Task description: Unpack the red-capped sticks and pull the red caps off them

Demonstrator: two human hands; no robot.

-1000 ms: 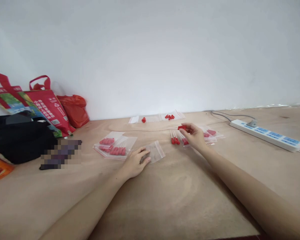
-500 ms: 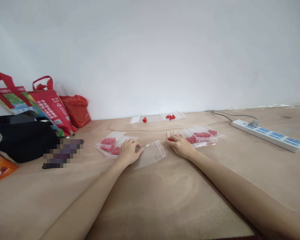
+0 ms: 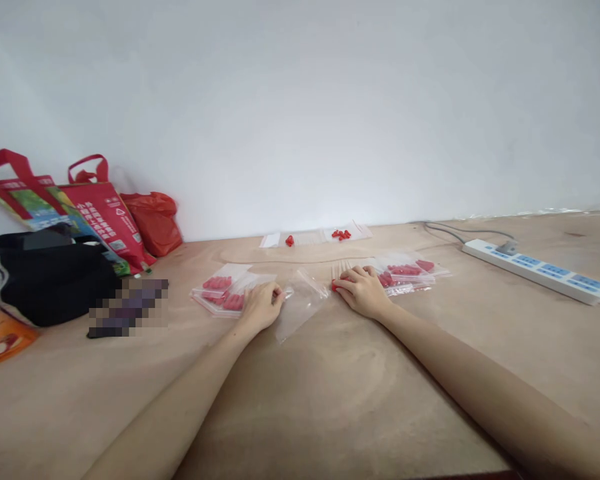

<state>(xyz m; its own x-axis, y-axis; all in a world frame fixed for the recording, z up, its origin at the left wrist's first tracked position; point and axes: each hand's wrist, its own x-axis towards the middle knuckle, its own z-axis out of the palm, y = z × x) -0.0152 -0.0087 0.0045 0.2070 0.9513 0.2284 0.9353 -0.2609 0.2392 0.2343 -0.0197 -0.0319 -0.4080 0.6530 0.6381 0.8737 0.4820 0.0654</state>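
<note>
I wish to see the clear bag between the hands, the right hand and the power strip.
Clear bag [image 3: 301,303]: head view, on its film.
Right hand [image 3: 364,292]: head view, on its back.
Power strip [image 3: 539,268]: head view, top face.

Glossy plastic zip bag [image 3: 301,308]; smooth wooden tabletop [image 3: 340,400]; matt wall [image 3: 330,120].

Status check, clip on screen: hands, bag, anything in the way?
Left hand at left edge of clear bag, grip unclear. Right hand on red-ended pieces. Clear bag creased, no red visible inside. Filled bags crowd left hand.
</note>
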